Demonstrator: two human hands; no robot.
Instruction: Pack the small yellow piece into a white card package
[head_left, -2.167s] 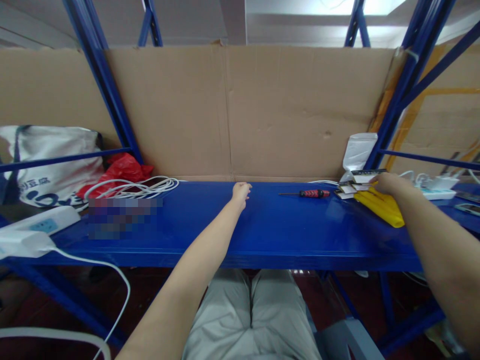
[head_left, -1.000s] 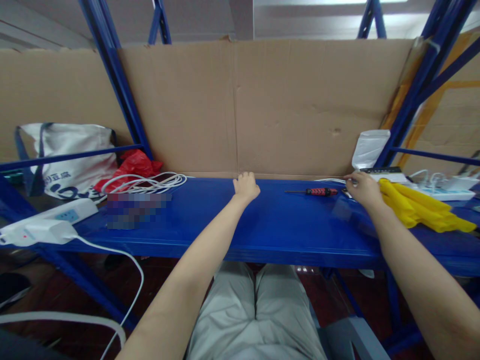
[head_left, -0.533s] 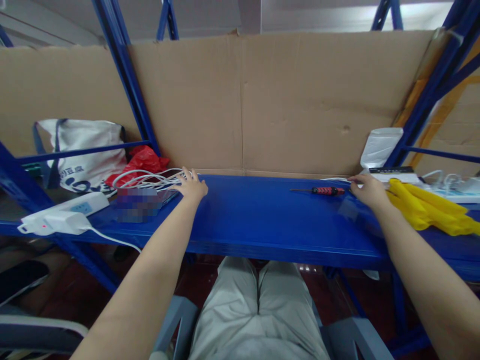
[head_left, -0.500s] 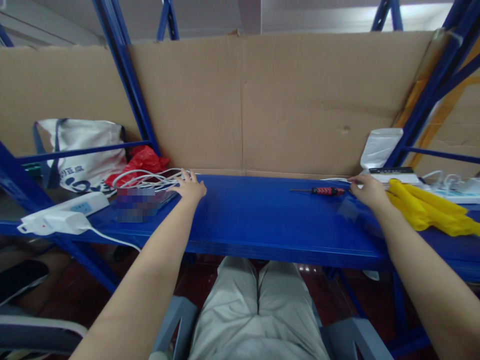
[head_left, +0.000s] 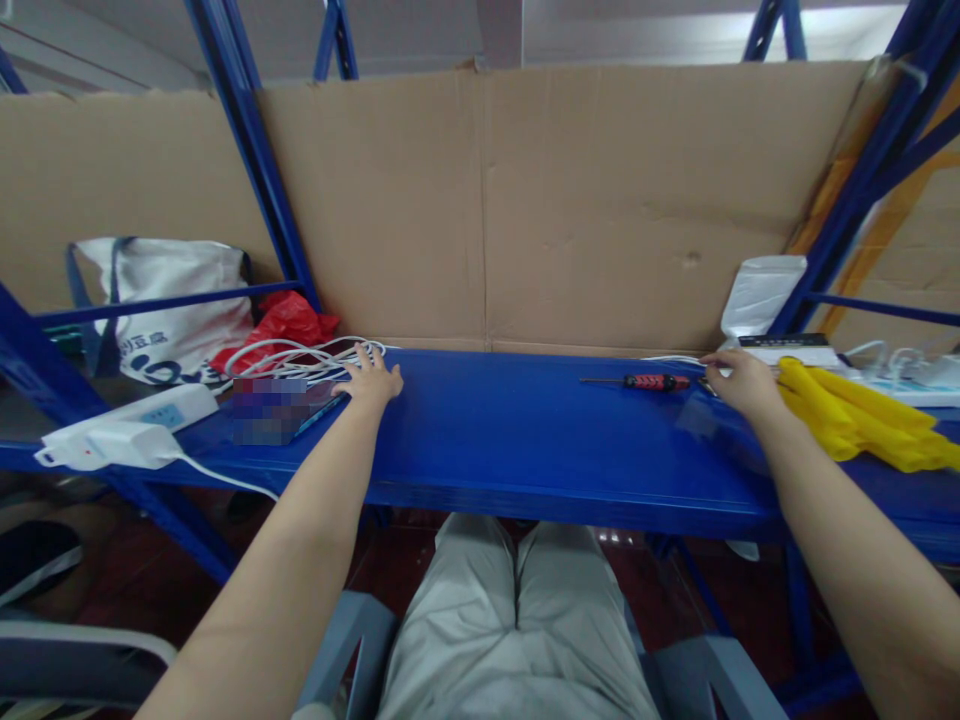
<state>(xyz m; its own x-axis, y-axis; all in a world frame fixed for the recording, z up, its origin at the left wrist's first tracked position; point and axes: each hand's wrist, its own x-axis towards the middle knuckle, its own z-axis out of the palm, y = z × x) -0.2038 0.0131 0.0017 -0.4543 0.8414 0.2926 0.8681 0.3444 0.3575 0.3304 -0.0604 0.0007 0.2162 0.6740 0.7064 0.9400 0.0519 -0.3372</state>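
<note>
My left hand (head_left: 373,380) rests on the left part of the blue shelf (head_left: 510,430), its fingers spread. Under and beside its fingertips lie a coil of white cable (head_left: 322,350) and a flat thing with a blurred-out surface (head_left: 274,410). At the right, my right hand (head_left: 742,382) is closed, thumb and fingertips together at the end of a thin white cable (head_left: 667,359). A small metallic thing shows by the thumb, too small to name. Just left of that hand lies a screwdriver (head_left: 655,382) with a red and black handle, its shaft pointing left.
White power strips lie at the far left (head_left: 169,405) and far right (head_left: 911,393). Yellow cloth or plastic (head_left: 855,415) is beside my right forearm, with an open white box (head_left: 787,350) behind. A cloth bag (head_left: 176,300) and red plastic bag (head_left: 292,320) stand back left. Cardboard (head_left: 600,210) walls the rear.
My left hand has shifted slightly left, nearer the cable coil and the flat thing. My right hand has moved very slightly right; a small metallic thing now shows by its thumb.
</note>
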